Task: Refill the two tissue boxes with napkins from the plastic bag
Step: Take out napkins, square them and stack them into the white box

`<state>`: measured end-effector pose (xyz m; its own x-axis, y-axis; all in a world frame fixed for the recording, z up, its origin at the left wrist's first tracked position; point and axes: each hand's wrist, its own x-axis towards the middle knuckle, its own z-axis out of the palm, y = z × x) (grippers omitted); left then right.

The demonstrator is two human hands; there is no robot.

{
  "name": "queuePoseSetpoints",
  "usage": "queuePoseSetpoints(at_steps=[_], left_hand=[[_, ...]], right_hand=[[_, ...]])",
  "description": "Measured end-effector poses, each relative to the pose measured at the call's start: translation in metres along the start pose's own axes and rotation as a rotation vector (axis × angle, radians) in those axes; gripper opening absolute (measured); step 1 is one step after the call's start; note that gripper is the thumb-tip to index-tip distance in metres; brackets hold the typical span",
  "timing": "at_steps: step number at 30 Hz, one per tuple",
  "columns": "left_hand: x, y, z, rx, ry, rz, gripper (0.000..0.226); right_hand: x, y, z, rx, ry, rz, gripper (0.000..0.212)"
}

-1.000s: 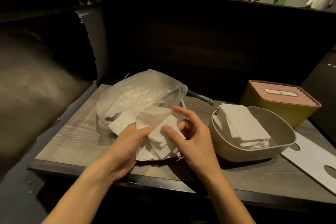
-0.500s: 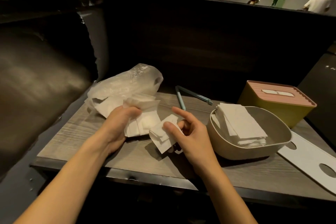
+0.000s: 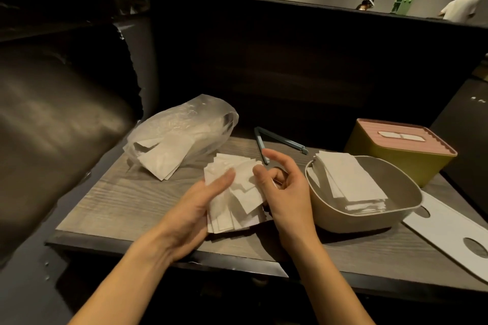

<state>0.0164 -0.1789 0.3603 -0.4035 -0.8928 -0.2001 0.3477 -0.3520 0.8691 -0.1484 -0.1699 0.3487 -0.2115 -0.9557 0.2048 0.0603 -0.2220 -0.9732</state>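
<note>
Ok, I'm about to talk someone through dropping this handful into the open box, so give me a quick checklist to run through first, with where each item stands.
1. Napkin stack held: ok, left hand under it, right hand at its right edge.
2. Stack squared up: not ok, sheets fanned and skewed.
3. Open beige box lid off: ok, white lid lies to its right.
4. Room in the box: ok, napkins lean on the left side only.
5. Path to box: ok, right beside the hands.
6. Yellow box refilled: cannot tell, its lid is on.
</note>
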Motion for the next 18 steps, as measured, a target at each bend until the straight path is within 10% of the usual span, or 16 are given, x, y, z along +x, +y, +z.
queuePoseSetpoints(at_steps=[18], left_hand=[[0.0, 0.011, -0.003, -0.158, 0.087, -0.015, 0.043]], right_hand=[[-0.005, 0.002, 0.006, -0.286, -0.031, 0.012, 0.035]])
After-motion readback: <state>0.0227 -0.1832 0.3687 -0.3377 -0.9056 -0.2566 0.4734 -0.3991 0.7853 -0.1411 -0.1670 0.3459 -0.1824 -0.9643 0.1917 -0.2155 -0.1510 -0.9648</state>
